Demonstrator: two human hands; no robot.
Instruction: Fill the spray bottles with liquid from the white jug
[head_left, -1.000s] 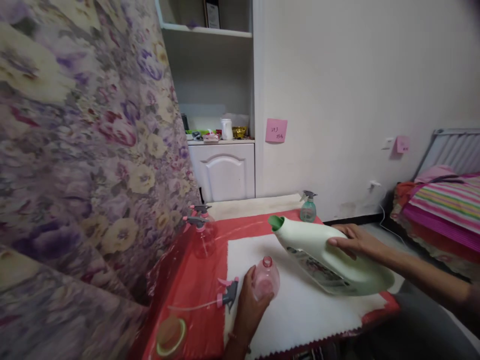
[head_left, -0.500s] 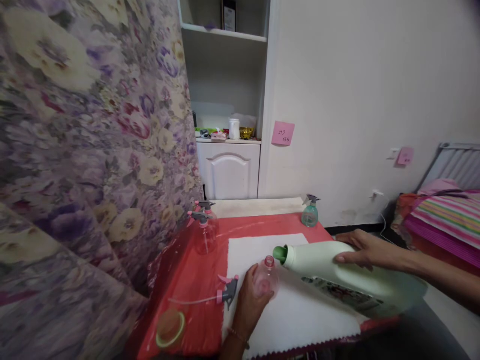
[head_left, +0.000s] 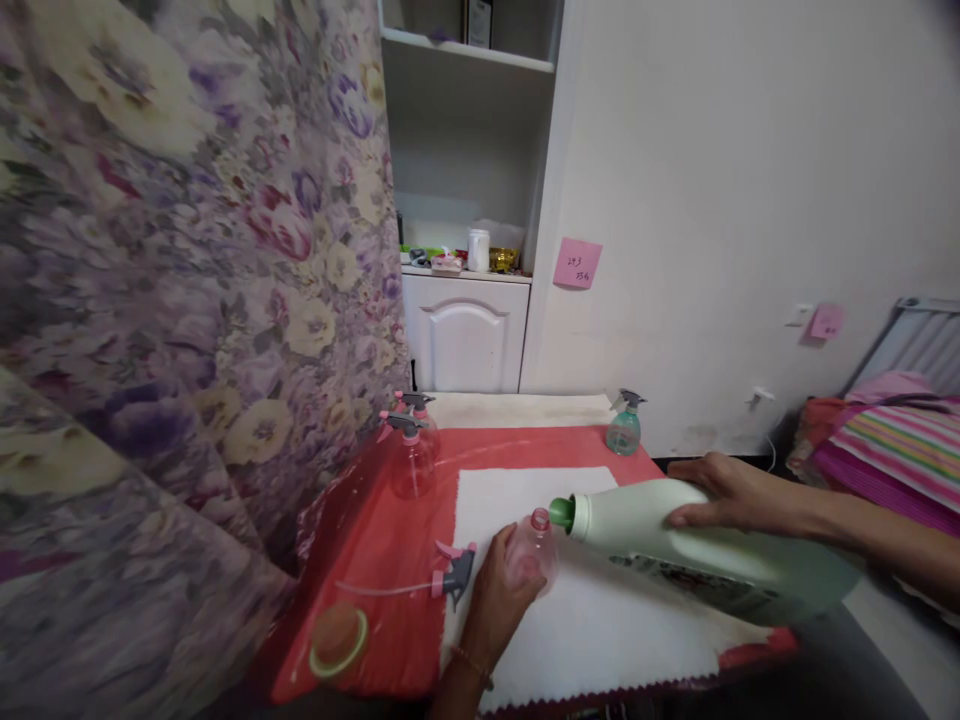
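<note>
My left hand [head_left: 499, 590] is closed round a clear pink spray bottle [head_left: 534, 553] whose neck is uncapped and points up. In my right hand [head_left: 724, 495] is a large pale green detergent jug [head_left: 637, 515], tipped nearly level with its green spout toward the bottle's mouth. Spout and mouth are close together; I cannot make out any liquid running between them. Left of my left hand lies a grey and pink spray head [head_left: 454, 575] with its thin tube stretched out. Beside that is a round cap-like thing with a pale green rim [head_left: 337, 642].
A white cloth [head_left: 585, 640] covers part of the red tabletop [head_left: 397, 640]. Two pink spray bottles [head_left: 412, 470] stand at the back left, a green spray bottle [head_left: 623, 432] at the back right. A flowered curtain [head_left: 225, 300] hangs along the left; a bed [head_left: 892, 440] is at the right.
The camera view has shifted slightly. Both hands keep their hold, with the jug's spout still near the bottle's mouth; the jug lies a little more level.
</note>
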